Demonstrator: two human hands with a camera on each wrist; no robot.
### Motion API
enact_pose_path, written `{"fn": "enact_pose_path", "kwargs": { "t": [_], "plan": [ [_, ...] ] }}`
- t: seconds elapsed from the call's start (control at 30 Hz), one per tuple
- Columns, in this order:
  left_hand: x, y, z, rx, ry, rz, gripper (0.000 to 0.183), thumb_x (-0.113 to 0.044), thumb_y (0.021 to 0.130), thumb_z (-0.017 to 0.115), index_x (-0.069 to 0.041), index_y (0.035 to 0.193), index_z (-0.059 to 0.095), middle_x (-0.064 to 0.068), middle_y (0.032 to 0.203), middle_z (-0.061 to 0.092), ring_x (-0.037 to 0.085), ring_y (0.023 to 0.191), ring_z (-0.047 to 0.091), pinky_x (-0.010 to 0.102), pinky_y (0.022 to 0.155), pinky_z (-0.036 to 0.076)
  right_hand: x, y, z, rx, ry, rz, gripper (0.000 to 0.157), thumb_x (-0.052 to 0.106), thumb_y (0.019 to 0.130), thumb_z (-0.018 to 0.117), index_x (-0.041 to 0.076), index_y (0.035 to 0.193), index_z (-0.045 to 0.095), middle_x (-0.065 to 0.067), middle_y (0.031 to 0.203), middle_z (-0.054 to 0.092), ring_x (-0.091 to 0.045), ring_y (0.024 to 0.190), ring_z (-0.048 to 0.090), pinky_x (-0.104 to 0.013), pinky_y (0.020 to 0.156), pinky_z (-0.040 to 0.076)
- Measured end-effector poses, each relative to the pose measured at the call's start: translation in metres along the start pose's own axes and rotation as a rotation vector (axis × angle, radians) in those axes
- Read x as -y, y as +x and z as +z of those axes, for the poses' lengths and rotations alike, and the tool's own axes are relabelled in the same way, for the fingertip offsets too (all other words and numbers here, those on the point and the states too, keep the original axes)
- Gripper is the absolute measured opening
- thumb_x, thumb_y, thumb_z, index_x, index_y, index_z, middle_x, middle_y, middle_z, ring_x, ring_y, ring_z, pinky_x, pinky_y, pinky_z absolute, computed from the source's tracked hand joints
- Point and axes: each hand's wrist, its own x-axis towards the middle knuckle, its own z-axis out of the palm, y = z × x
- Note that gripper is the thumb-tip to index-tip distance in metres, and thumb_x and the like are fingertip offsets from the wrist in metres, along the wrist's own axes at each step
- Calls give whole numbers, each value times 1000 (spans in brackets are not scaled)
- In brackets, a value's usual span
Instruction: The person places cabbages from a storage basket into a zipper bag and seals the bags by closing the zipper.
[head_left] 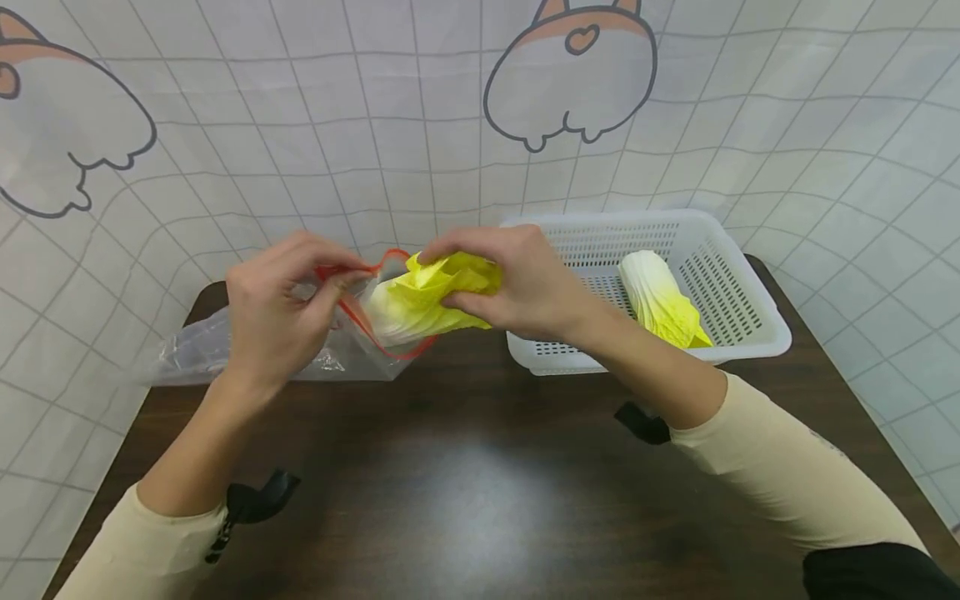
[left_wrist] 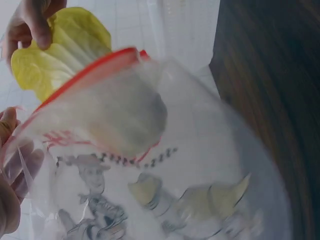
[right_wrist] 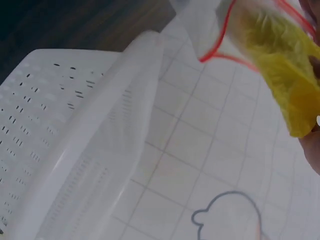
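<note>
My right hand (head_left: 517, 279) grips a yellow and white napa cabbage (head_left: 442, 292) by its leafy end. The cabbage's white end lies inside the mouth of a clear zip bag (head_left: 352, 354) with a red rim. My left hand (head_left: 281, 304) pinches that rim on the left side. In the left wrist view, the bag (left_wrist: 200, 120) shows printed cartoon figures, and the cabbage (left_wrist: 70, 45) enters from above left. The right wrist view shows the cabbage (right_wrist: 285, 65) partly within the red-edged opening.
A white perforated basket (head_left: 750, 333) stands at the back right of the dark wooden table (head_left: 465, 483). Inside it lies a second napa cabbage (head_left: 660, 300). Behind the table hangs a white gridded sheet (head_left: 337, 150) with cartoon drawings.
</note>
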Motion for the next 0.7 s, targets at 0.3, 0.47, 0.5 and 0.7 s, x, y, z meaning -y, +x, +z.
{"fn": "enact_pose_path", "kwargs": {
  "t": [0.3, 0.47, 0.5, 0.7],
  "plan": [
    [1, 3, 0, -1, -30, -30, 6, -1, 86, 83, -2, 92, 80, 8, 85, 76, 1, 81, 62, 16, 77, 49, 9, -3, 15, -147, -292, -237, 28, 0, 85, 83, 3, 112, 76, -10, 108, 78, -28, 101, 69, -36, 94, 58],
    [5, 1, 1, 36, -114, -72, 9, 4, 85, 82, -1, 92, 78, 8, 87, 74, 4, 82, 63, 15, 73, 50, 9, 0, 10, -95, -187, -104, 33, 4, 85, 84, 3, 117, 75, -8, 112, 77, -25, 103, 70, -35, 93, 58],
    [6, -1, 3, 39, -143, -89, 9, 5, 85, 81, 0, 91, 78, 8, 86, 74, 6, 81, 63, 15, 72, 51, 7, 1, 11, -54, -154, -74, 35, 6, 85, 84, 4, 119, 75, -8, 115, 77, -24, 104, 70, -34, 94, 58],
    [11, -9, 18, 58, -207, -139, 5, 2, 89, 79, -1, 91, 77, 7, 87, 73, 10, 77, 60, 17, 58, 44, 6, 2, 23, 114, -107, -70, 36, 7, 90, 80, 6, 124, 72, -6, 121, 76, -22, 108, 67, -32, 98, 55]
  ]
}}
